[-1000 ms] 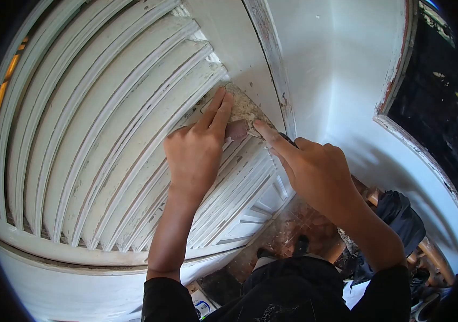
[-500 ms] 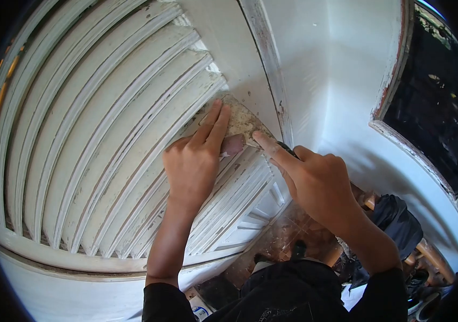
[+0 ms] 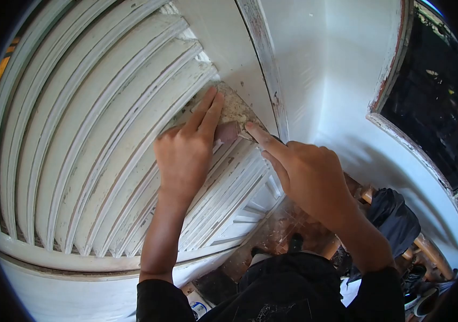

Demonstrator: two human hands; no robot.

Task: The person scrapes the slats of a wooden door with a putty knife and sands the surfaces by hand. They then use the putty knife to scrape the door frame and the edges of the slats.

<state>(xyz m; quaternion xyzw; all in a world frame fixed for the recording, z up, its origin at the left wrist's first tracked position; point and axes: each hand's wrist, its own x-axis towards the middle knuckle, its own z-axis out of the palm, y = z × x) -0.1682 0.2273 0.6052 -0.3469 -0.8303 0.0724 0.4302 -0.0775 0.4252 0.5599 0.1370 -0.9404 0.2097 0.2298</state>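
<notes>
My left hand lies palm down on the white slatted panel, with two fingers stretched onto a worn, bare patch at the slat ends. A flat pinkish-brown piece shows beside this hand; whether the thumb touches it is hidden. My right hand is closed around a thin dark-handled tool, its index finger stretched along it towards the patch's lower edge. The tool's tip is too small to make out.
The frame strip beside the panel has chipped paint. On the right are a white wall and a dark opening. Below, dark cloth hangs over wooden furniture on a reddish tiled floor.
The view has shifted slightly, so panel and hands appear a little farther left and up. Both hands stay close to the worn patch, with nearly the same finger positions.
</notes>
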